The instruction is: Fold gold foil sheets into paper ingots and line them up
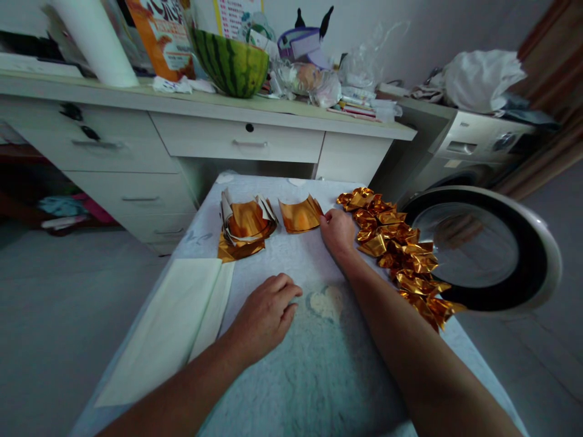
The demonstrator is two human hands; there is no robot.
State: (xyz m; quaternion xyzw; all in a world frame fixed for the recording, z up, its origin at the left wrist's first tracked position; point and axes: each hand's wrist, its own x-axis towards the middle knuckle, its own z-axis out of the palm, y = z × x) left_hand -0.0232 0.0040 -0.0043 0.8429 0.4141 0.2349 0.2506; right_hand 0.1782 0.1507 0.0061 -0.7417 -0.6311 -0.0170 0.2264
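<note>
My right hand (338, 232) reaches to the right edge of a small gold foil paper (300, 215), fingers curled in against it. Much of its fingertips is hidden behind the hand. Nothing is in my left hand (266, 309); it hovers over or rests on the cloth, fingers loosely bent and a little apart. Left of the gold paper lies a stack of curled gold and white papers (247, 221). Along the table's right side runs a heap of folded shiny gold foil pieces (387, 233), close beside my right hand.
Pale folded sheets (168, 321) lie on the cloth-covered table's left side. At the right, an open washing machine door (544, 243) stands by the table edge. Behind is a white drawer desk (282, 138) bearing a cut watermelon (232, 64), an orange bag (164, 39) and clutter.
</note>
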